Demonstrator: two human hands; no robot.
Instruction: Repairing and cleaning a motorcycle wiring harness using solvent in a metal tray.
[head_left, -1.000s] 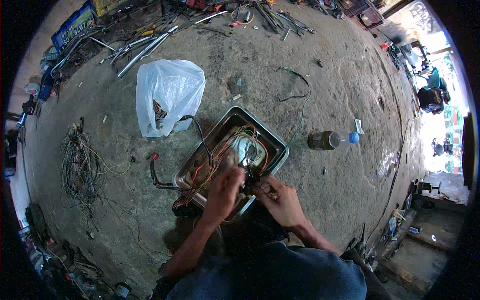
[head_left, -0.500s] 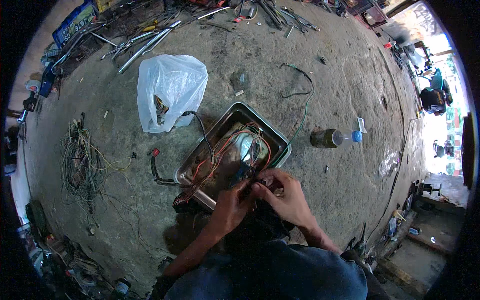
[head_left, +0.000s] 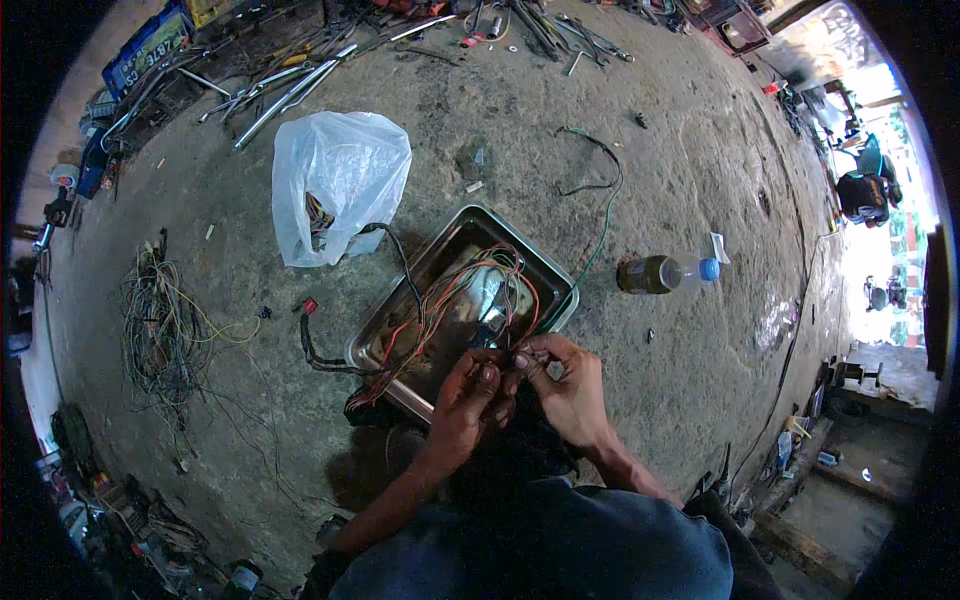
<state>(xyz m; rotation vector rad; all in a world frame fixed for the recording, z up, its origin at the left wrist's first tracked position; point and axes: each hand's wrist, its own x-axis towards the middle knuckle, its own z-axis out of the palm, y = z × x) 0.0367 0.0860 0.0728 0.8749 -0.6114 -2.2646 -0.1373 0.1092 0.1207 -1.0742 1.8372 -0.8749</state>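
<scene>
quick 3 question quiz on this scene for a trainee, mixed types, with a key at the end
1. True or false: the bottle lies on its side to the right of the tray.
2. What colour is the bottle's cap? A) red B) white C) blue
3. Fill in: the left hand and right hand are close together at the ____ end of the tray, as the person sees it (near or far).

Key: 1. True; 2. C; 3. near
</scene>
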